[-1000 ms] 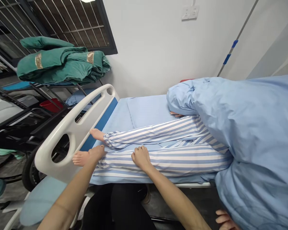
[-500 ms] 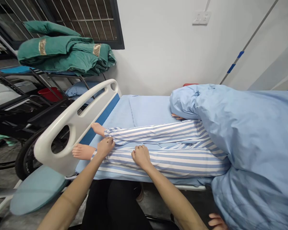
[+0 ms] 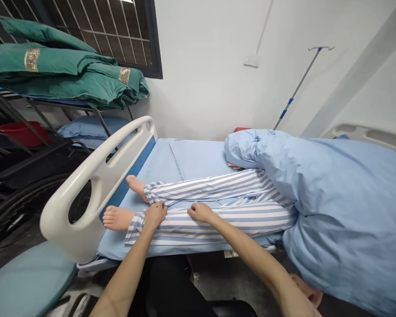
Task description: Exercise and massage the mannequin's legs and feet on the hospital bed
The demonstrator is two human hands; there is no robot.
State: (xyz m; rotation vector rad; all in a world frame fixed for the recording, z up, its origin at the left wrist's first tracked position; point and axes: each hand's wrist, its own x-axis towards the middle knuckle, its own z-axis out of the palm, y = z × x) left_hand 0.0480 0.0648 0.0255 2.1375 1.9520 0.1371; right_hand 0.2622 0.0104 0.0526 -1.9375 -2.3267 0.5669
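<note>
A figure's legs in blue-and-white striped trousers (image 3: 251,215) lie stretched out on the bed, with smooth bare feet (image 3: 119,218) towards the footboard. My left hand (image 3: 155,214) rests on the near trouser leg a little above the ankle, fingers curled over its inner side. Further up the same leg, near the shin or knee, my right hand (image 3: 201,212) has its fingers bent and closed on the cloth. The figure's upper body is hidden beneath a bunched blue quilt (image 3: 343,198). Fingertips (image 3: 234,166) show under the quilt's far edge.
A white footboard (image 3: 66,189) closes off the bed's left end. Beyond it stand a wheelchair (image 3: 23,185), a teal stool seat (image 3: 33,277) and a rack with folded green quilts (image 3: 69,72). An IV pole (image 3: 298,88) rises behind the bed.
The view has shifted right, bringing the IV pole's top into sight. Both hands have moved on the near trouser leg: the left slightly towards the knee, the right inward, turning sideways.
</note>
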